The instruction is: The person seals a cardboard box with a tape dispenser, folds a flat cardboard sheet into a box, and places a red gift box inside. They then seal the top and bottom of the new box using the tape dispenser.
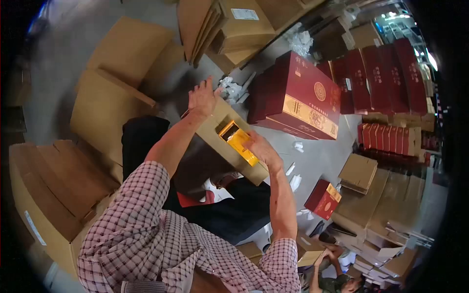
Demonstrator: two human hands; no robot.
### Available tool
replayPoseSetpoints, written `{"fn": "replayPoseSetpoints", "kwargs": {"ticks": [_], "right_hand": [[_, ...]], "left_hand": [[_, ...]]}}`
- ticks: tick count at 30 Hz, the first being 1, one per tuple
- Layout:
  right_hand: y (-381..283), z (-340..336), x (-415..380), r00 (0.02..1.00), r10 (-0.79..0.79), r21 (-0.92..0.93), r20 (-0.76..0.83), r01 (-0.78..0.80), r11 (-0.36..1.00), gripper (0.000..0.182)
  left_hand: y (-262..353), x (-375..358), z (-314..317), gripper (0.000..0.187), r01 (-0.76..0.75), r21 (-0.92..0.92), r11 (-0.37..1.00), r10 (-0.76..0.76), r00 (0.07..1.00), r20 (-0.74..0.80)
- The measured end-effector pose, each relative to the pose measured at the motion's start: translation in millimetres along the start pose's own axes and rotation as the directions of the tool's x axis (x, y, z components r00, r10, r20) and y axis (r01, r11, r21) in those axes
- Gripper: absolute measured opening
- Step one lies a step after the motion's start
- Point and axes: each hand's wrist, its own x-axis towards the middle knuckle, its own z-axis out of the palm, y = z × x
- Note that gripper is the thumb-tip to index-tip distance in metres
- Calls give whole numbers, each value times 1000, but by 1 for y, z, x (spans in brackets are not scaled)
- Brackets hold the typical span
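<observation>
A brown cardboard box rests across my lap, close to my knees. On its top lies a glossy yellow-orange box with a dark patch at its upper end. The fingers of my right hand are closed at the yellow box's right side. My left hand lies over the far-left end of the cardboard box, fingers spread and holding nothing. Below the box, between my dark trouser legs, a red and white printed piece shows in part.
Large dark-red boxes stand ahead on the right, with red cartons stacked behind. Open cardboard cartons sit at my left. Crumpled plastic litters the floor. A small red box and another person are lower right.
</observation>
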Motion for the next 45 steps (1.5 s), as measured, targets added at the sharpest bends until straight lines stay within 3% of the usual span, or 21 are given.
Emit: {"fn": "replayPoseSetpoints", "kwargs": {"ticks": [2, 4, 6, 7, 10, 12, 14, 17, 19, 21, 22, 24, 25, 28, 29, 31, 34, 37, 42, 44, 45], "right_hand": [[-3, 7, 5, 990, 65, -150, -125, -84, 985, 56], [-24, -4, -13, 992, 47, -166, -120, -67, 984, 61], [2, 10, -13, 969, -55, -151, -241, 18, 988, 65], [4, 5, -22, 974, -44, -170, -220, 6, 985, 63], [43, -20, -68, 973, -20, -42, -231, 11, 999, 61], [73, -45, -118, 970, 26, -79, -242, -47, 996, 59], [140, -58, -169, 963, 47, 114, -264, -18, 993, 56], [210, -73, -236, 947, 142, 205, -287, -84, 975, 55], [216, -74, -250, 955, 164, 360, -246, -67, 931, 56], [222, -73, -250, 957, 179, 343, -230, -93, 935, 56], [220, -69, -248, 963, 164, 448, -213, -53, 893, 56], [220, -74, -247, 965, 216, 242, -147, -177, 954, 53], [229, -66, -246, 970, 191, 339, -150, -132, 932, 54], [247, -56, -234, 970, 187, 313, -157, -130, 941, 56], [241, -57, -238, 951, 243, 254, -190, -192, 948, 59], [253, -53, -231, 952, 233, 244, -200, -182, 953, 67], [260, -44, -223, 950, 216, 215, -224, -168, 962, 75], [264, -40, -218, 951, 212, 168, -224, -176, 970, 70], [263, -38, -220, 958, 175, 172, -226, -137, 975, 61], [258, -41, -222, 959, 162, 160, -232, -126, 979, 59], [258, -42, -223, 957, 147, 143, -250, -113, 983, 58]], "left_hand": [[5, -3, 3, 64, -36, 85, 996, 34, 999, 22], [11, -7, 2, 64, -56, 119, 991, 60, 998, -22], [7, -7, 5, 64, -60, 129, 990, 62, 998, -11], [5, -5, 5, 64, -59, 132, 989, 57, 998, 15], [8, 0, -1, 64, -43, 116, 992, 33, 996, 81], [1, 4, 7, 63, -89, 120, 989, 88, 996, 13], [-1, 0, 12, 63, -94, 123, 988, 95, 995, -9], [4, 3, 12, 63, -69, 143, 987, 72, 997, -15], [0, 6, 15, 62, -89, 161, 983, 93, 996, -14], [0, 1, 15, 61, -76, 197, 977, 80, 997, -10], [1, 5, 16, 60, -56, 205, 977, 63, 998, -27], [-5, 6, 15, 58, -137, 197, 971, 137, 990, 15], [-7, 9, 15, 58, -178, 190, 966, 175, 984, 32], [0, 10, 16, 51, -239, 267, 934, 233, 971, 53], [2, 11, 15, 48, -399, 282, 872, 408, 912, 28], [5, 12, 10, 43, -674, 330, 661, 714, 700, 0], [36, 8, -12, 37, -832, 237, 501, 744, 554, 374], [49, -11, -2, 37, -821, 63, 567, 741, 542, 396], [109, -52, 62, 39, -857, -110, 504, 766, 384, 515], [162, -89, 73, 40, -859, -235, 455, 828, 312, 466], [183, -106, 84, 41, -858, -244, 452, 842, 321, 433]]}}
